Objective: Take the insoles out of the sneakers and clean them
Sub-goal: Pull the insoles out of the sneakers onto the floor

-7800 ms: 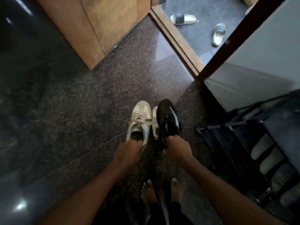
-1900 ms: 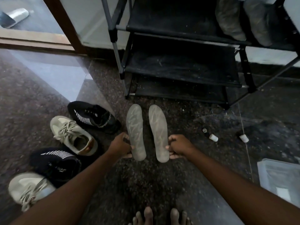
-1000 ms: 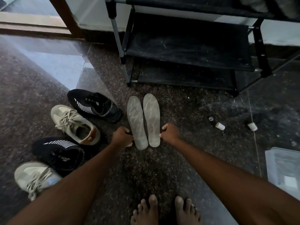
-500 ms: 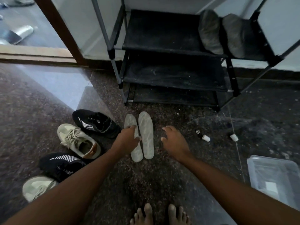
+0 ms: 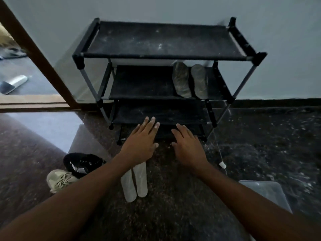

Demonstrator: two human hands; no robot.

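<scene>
I hold my left hand (image 5: 140, 145) and right hand (image 5: 188, 146) flat in the air with the fingers spread, grasping nothing. The two pale grey foam insoles (image 5: 134, 182) lie side by side on the dark speckled stone floor (image 5: 173, 214), near me, partly under my left wrist. The black fabric shoe rack (image 5: 161, 54) stands further away. I think I could step on the insoles, because they lie close to where I stand.

A single head-worn wide-angle view looks forward and steeply down from standing height, facing a black shoe rack (image 5: 163, 54) against the wall. Both forearms reach in from the bottom edge, near the lens, above the speckled floor (image 5: 173, 214).
</scene>
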